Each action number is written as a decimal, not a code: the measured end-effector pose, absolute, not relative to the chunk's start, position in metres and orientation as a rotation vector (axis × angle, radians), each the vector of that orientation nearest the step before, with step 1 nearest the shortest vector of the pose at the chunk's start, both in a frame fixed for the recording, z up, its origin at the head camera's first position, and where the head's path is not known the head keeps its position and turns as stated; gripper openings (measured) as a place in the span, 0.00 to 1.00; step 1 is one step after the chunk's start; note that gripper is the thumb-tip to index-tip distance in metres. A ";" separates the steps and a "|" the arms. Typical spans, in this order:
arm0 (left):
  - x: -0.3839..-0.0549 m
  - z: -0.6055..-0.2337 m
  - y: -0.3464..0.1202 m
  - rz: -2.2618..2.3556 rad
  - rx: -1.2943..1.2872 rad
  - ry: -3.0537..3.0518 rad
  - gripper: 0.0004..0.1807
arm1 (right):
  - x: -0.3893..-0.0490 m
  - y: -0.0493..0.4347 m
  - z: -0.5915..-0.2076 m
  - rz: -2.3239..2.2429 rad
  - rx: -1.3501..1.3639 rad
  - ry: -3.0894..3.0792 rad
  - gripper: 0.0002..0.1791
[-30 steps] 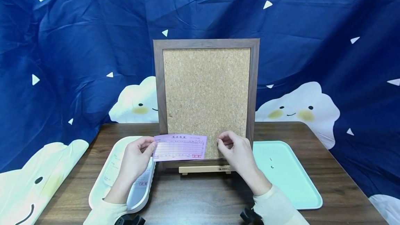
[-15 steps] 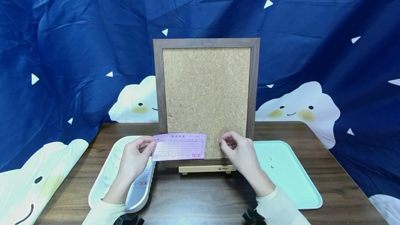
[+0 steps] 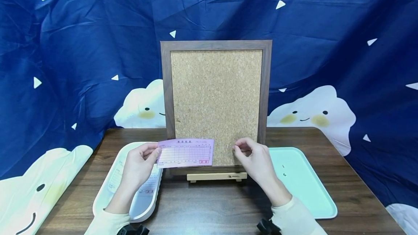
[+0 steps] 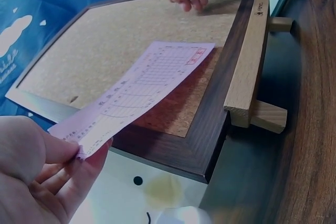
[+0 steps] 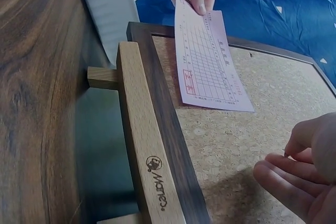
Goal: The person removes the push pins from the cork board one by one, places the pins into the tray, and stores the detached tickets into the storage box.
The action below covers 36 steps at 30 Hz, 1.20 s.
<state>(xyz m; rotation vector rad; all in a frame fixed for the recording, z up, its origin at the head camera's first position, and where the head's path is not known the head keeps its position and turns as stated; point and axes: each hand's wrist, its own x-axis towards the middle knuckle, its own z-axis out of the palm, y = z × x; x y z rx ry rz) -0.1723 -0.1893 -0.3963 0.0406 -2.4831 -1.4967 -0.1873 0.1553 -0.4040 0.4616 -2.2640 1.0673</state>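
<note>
My left hand pinches the left edge of a purple printed receipt slip between thumb and fingers. The slip stretches in front of the lower left of a framed cork board; in the left wrist view it stands off the cork, bowed slightly. My right hand is at the lower right of the board, thumb and forefinger brought together. In the right wrist view, the dark tip of a small pin shows between those fingertips, its rest hidden by them.
A light wooden easel ledge supports the board. On the left, a white tray holds more printed slips. A mint-green tray with several tiny dark pieces lies at the right. Behind the table hangs a blue cloth.
My left hand has shifted slightly left, bringing the purple slip with it. My right hand has drifted a little to the right, widening the distance between the two.
</note>
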 end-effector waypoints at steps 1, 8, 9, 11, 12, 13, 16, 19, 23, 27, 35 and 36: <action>-0.172 -0.396 -0.190 -1.501 0.045 -2.487 0.12 | -0.187 0.156 -0.404 1.066 0.465 -2.260 0.06; -0.170 -0.395 -0.191 -1.511 0.044 -2.479 0.11 | -0.186 0.159 -0.405 1.043 0.462 -2.252 0.07; -0.170 -0.395 -0.191 -1.511 0.045 -2.477 0.11 | -0.185 0.159 -0.405 1.040 0.461 -2.254 0.07; -0.171 -0.395 -0.192 -1.508 0.045 -2.472 0.11 | -0.185 0.161 -0.405 1.034 0.462 -2.258 0.06; -0.171 -0.395 -0.192 -1.506 0.045 -2.469 0.11 | -0.185 0.161 -0.405 1.031 0.463 -2.258 0.07; -0.171 -0.396 -0.192 -1.502 0.045 -2.467 0.11 | -0.185 0.162 -0.406 1.030 0.462 -2.257 0.07; -0.170 -0.396 -0.193 -1.498 0.047 -2.461 0.11 | -0.185 0.164 -0.407 1.026 0.462 -2.255 0.07; -0.169 -0.395 -0.194 -1.500 0.054 -2.462 0.12 | -0.185 0.166 -0.408 1.019 0.464 -2.250 0.07; -0.167 -0.394 -0.196 -1.505 0.062 -2.467 0.13 | -0.185 0.169 -0.409 1.008 0.465 -2.247 0.07; -0.166 -0.394 -0.199 -1.497 0.063 -2.458 0.12 | -0.185 0.172 -0.409 1.005 0.460 -2.243 0.07; -0.165 -0.393 -0.202 -1.477 0.057 -2.449 0.12 | -0.184 0.178 -0.410 1.007 0.460 -2.246 0.08; -0.164 -0.393 -0.202 -1.476 0.057 -2.450 0.12 | -0.183 0.178 -0.410 1.014 0.455 -2.254 0.07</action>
